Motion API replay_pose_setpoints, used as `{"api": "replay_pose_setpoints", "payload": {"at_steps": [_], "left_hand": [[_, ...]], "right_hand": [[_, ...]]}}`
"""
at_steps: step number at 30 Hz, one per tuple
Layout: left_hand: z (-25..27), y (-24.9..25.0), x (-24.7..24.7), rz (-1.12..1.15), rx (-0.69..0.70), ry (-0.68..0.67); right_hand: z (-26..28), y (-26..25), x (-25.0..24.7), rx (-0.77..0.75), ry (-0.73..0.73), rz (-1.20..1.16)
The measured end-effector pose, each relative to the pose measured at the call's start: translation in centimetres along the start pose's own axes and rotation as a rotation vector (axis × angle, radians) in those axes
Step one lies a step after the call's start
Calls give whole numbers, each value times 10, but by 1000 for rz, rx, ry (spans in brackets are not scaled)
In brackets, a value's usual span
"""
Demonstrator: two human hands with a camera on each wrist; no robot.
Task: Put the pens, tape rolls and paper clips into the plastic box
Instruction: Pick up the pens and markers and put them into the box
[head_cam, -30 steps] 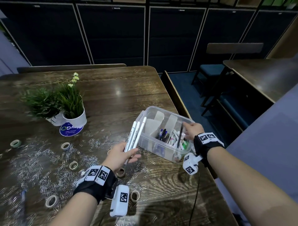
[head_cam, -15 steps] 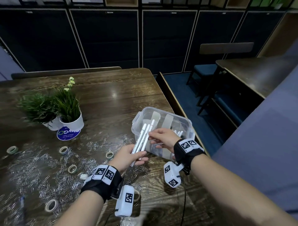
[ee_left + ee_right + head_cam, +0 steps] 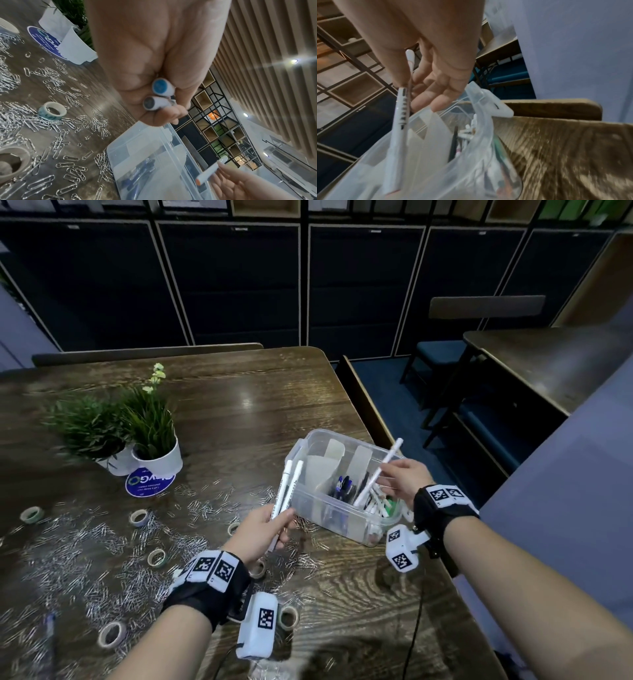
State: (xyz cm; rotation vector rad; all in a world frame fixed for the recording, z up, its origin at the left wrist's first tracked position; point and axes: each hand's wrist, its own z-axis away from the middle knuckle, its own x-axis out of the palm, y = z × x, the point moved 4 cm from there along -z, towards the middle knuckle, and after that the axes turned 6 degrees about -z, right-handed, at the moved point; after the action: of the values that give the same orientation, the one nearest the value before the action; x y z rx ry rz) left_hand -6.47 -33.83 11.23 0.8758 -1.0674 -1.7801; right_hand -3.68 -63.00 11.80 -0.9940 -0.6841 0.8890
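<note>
one white pen [image 3: 376, 474] is now being held apart from the bundle by the right hand [image 3: 404, 481], where half a second ago that hand was reaching into the three pens at the left hand [image 3: 260, 529]. it is being pinched between thumb and fingers, the other fingers loose, and slanted with its lower end over the plastic box [image 3: 342, 518]. two white pens [image 3: 286, 494] are being gripped in the curled left hand, just beside the box's near left wall and pointing up past its rim. more pens are lying inside the box. paper clips [image 3: 102, 542] and tape rolls [image 3: 138, 517] are being left scattered on the table [image 3: 239, 405] to the left of the box, and two potted plants [image 3: 137, 433] are standing beyond them.
</note>
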Motion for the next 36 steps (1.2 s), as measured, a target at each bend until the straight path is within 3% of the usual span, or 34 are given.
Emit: {"api": "replay_pose_setpoints", "payload": {"at_steps": [3, 9, 12, 16, 20, 25, 29, 33, 36], "left_hand": [[-3, -2, -4, 54, -29, 39], [-6, -8, -9, 62, -61, 52], [-7, -8, -7, 136, -49, 40], [-9, -8, 4, 185, -34, -18], [-7, -7, 14, 189, -22, -70], [-7, -8, 14, 219, -28, -62], [-9, -9, 4, 137, -28, 35], [-13, -13, -5, 95, -56, 91], [-16, -13, -10, 166, -136, 153]], "right_hand": [[-14, 4, -14, -12, 132, 117], [-26, 12, -11, -52, 168, 502], [-11, 7, 18, -119, -26, 455], [18, 12, 70, -54, -384, 359], [32, 30, 99, 17, -534, 318], [25, 32, 91, 18, -441, 167], [7, 11, 55, -44, -226, 78], [-17, -4, 13, -144, 32, 212], [-31, -2, 2, -147, 98, 368]]}}
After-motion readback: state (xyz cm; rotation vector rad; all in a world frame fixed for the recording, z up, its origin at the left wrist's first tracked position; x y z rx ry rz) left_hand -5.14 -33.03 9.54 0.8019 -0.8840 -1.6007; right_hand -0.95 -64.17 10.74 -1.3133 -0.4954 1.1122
